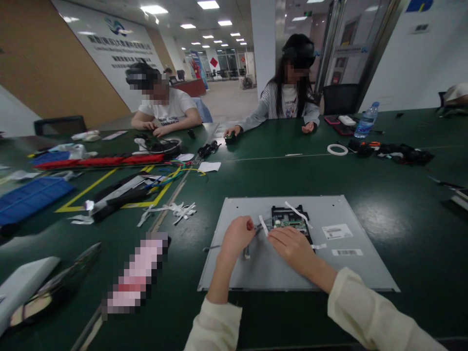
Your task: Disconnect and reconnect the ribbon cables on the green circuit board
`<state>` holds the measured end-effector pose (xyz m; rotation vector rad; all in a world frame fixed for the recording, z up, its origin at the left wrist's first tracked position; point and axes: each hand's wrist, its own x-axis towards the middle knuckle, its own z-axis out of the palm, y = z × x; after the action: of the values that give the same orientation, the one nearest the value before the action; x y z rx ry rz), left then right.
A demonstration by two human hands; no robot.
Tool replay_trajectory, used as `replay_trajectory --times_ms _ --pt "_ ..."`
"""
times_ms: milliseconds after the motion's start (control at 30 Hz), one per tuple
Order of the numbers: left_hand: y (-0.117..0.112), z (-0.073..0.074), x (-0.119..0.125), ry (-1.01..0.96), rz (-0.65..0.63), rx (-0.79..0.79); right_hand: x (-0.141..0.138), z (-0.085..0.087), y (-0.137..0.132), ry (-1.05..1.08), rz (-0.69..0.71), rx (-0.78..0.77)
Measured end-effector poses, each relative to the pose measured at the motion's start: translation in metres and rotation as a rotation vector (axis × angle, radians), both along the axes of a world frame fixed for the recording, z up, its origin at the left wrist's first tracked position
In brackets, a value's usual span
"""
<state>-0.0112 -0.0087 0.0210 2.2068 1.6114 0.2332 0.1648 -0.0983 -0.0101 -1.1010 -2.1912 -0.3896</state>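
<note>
A short white strip (pixel 263 225) stands tilted between the two hands, over the middle of a grey panel (pixel 365 268) lying flat on the green table (pixel 409 214) right in front of the person. The left hand (pixel 237 239) is curled tight, its thumb and fingertips pinched at the strip's near side. The right hand (pixel 292 246) lies knuckles-up with the fingers reaching to the strip's lower end; they are hidden from above, so I cannot tell whether they grip it.

Just behind the right hand sits a dark board (pixel 290 219), its near edge covered by that hand, with a second white strip (pixel 298 213) lying slantwise across it. A thin grey cable (pixel 209 248) runs left from under the left hand, its start hidden.

Two labels (pixel 337 231) sit on the panel to the right, their print too small to read. White scraps (pixel 181 210) lie to the left on the table. Farther off are a tape roll (pixel 337 149) and a bottle (pixel 366 120). Two people (pixel 288 102) sit across the table.
</note>
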Motion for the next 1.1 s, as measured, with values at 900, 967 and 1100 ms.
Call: replay_trajectory --times_ms 900,967,1100 --pt "-0.084 0.010 0.010 0.301 0.142 0.198 -0.001 -0.001 -0.006 -0.035 0.027 0.014" --pt "-0.092 0.011 0.010 0.315 0.134 0.208 0.000 -0.003 -0.006 -0.036 0.019 0.003" --pt "-0.099 0.013 0.006 0.407 0.140 0.243 0.001 -0.005 -0.006 -0.031 0.013 -0.032"
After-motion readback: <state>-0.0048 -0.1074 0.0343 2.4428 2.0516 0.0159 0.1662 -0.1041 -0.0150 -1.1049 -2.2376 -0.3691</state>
